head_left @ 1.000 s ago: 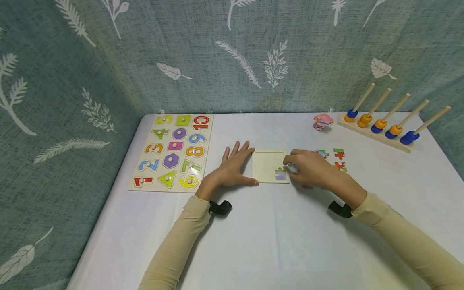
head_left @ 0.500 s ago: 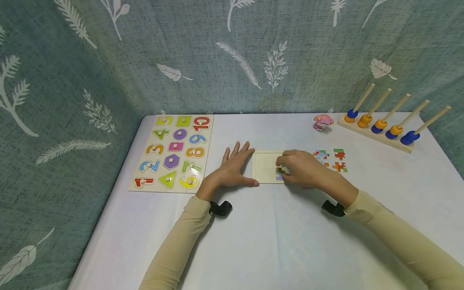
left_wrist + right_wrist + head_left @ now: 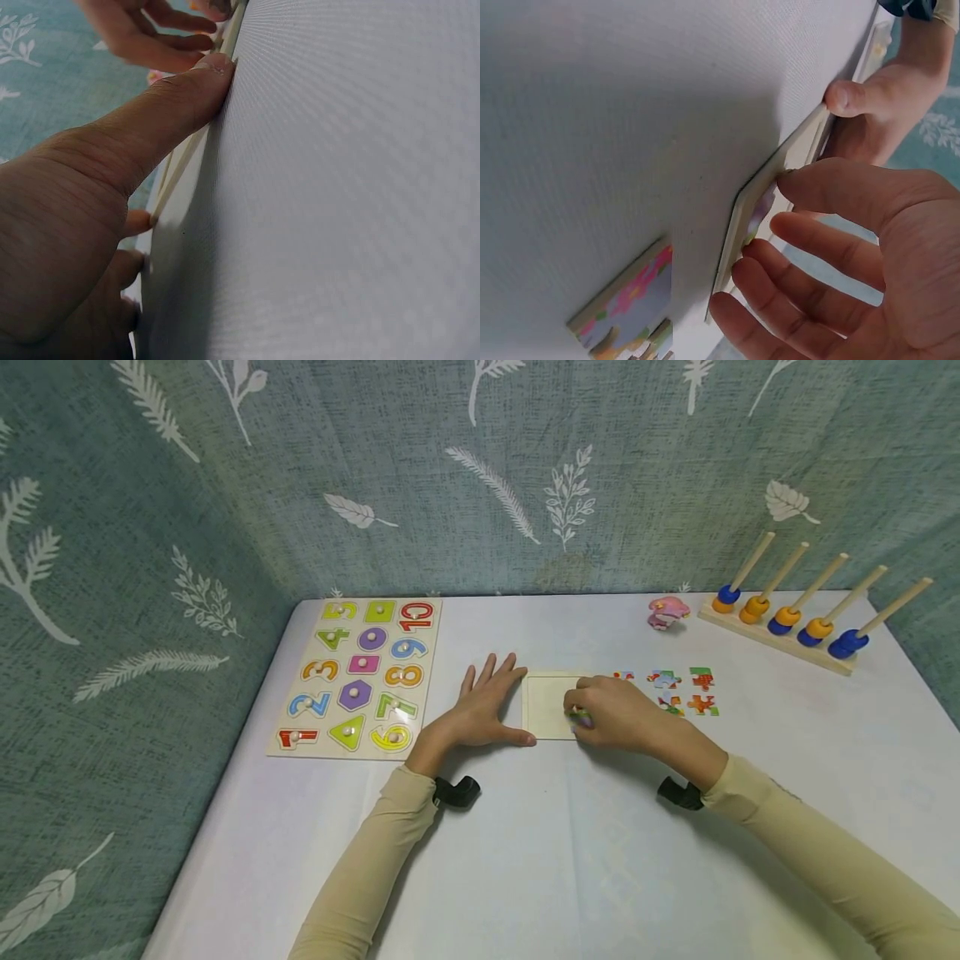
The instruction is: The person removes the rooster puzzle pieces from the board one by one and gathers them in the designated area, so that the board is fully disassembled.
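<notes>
A pale wooden puzzle tray (image 3: 544, 706) lies flat mid-table. My left hand (image 3: 483, 706) rests at its left side with fingers straight and spread; the thumb touches the near-left corner. Over the tray's right part is my right hand (image 3: 618, 717), fingers bent around a purple-and-green jigsaw piece (image 3: 579, 719) in the near-right corner. In the right wrist view, the thumb and fingers stand at the sides of this piece (image 3: 761, 210), which they partly cover. Several loose jigsaw pieces (image 3: 702, 704) lie right of the tray, some partly behind the right hand.
A number-and-shape peg board (image 3: 352, 681) lies at the left. Toward the back right stand a small pink toy figure (image 3: 667, 612) and a wooden stacker (image 3: 776, 639) with blue and orange beads on upright pegs. Patterned green cloth (image 3: 420, 485) hangs behind the table.
My right hand has moved left from the tray's right edge onto the jigsaw piece in its corner. More loose pieces show behind it. My left hand has stayed put.
</notes>
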`<state>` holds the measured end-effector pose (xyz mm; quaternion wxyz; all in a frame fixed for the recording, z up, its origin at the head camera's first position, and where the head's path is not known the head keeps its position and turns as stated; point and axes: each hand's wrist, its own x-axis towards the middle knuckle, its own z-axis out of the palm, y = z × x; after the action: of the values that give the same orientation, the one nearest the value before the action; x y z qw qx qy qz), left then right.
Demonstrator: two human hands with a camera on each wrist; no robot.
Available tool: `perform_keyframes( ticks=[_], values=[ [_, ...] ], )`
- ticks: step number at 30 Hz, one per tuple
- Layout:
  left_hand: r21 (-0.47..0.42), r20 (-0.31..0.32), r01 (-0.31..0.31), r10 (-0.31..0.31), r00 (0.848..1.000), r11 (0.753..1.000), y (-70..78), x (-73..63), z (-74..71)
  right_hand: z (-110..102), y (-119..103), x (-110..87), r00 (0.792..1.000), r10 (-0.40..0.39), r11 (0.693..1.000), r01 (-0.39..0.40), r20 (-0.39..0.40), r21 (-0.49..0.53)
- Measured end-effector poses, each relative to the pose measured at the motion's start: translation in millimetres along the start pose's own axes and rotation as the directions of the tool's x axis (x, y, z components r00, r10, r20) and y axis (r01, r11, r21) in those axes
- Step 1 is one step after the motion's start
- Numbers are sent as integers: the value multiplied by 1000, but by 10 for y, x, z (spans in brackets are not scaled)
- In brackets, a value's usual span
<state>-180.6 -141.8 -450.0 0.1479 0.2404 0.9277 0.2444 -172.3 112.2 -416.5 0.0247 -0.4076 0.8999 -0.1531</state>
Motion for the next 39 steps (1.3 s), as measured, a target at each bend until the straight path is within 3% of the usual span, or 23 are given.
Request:
perform_keyframes(
  ticks=[23, 39],
  values=[
    [-19, -7, -2, 2, 1000, 1000, -3, -13, 0, -36, -70, 31, 998, 50, 999, -50, 45, 11],
    [-11, -9, -14, 14, 1000, 1000, -13, -8, 7, -19, -75, 22, 999, 28, 1000, -28, 38, 14]
  ],
)
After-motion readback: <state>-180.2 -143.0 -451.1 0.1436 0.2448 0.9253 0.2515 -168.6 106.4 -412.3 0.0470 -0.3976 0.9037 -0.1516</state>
